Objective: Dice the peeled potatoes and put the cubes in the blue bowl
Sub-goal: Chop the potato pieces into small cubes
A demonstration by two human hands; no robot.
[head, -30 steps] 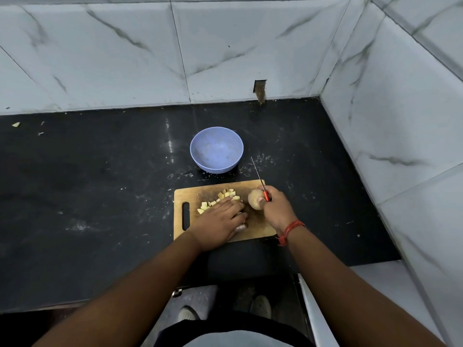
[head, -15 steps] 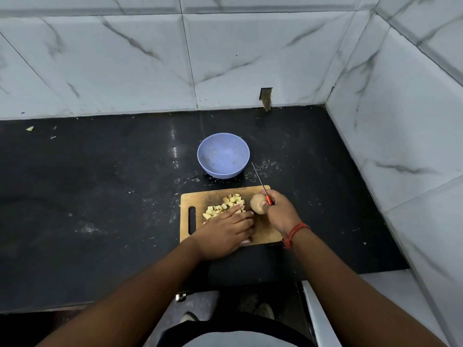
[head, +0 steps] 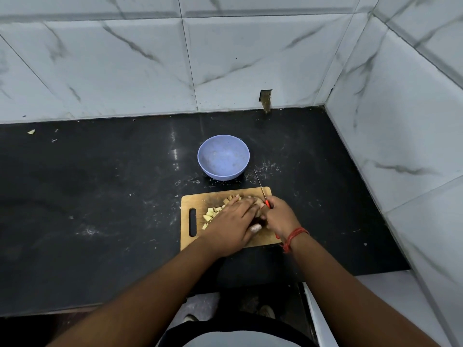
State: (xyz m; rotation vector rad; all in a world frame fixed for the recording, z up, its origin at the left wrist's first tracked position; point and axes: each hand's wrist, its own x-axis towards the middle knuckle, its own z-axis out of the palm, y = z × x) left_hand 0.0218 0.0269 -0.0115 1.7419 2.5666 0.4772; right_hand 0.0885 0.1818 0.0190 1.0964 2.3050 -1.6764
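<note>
Mostly hidden: peeled potato [head: 253,198], on the wooden cutting board [head: 198,201], toward its far right part, tucked between the two hands. Too covered to give a long axis or facing; only a pale sliver showing past the fingertips. Probably parked there so the blade side stays clear and the finished pieces stay out of the way.

Just left of it, a loose pile of diced cubes [head: 213,212], partly under the left wrist, spread toward the board's handle slot; no common direction among them.

Over the potato, left hand [head: 231,221], fingers extended and close together, laid flat on top, pressing it down rather than wrapping it. Likely steadying a round thing that would otherwise roll under the cut.

Touching the left fingertips, right hand [head: 276,216], fingers curled round the red handle of the knife [head: 260,186]. Long axis of the knife running away from the body, tip aimed at the far left and ending near the blue bowl [head: 223,156], blade thin and seemingly raised off the board.

Beyond the board's far edge, bowl upright, mouth up, no cubes visible inside; kept near, presumably for a short transfer. Red thread bracelet [head: 293,236] on the right wrist. Underneath all, black countertop [head: 100,196], dusted with pale specks, white marbled tile behind and to the right.
</note>
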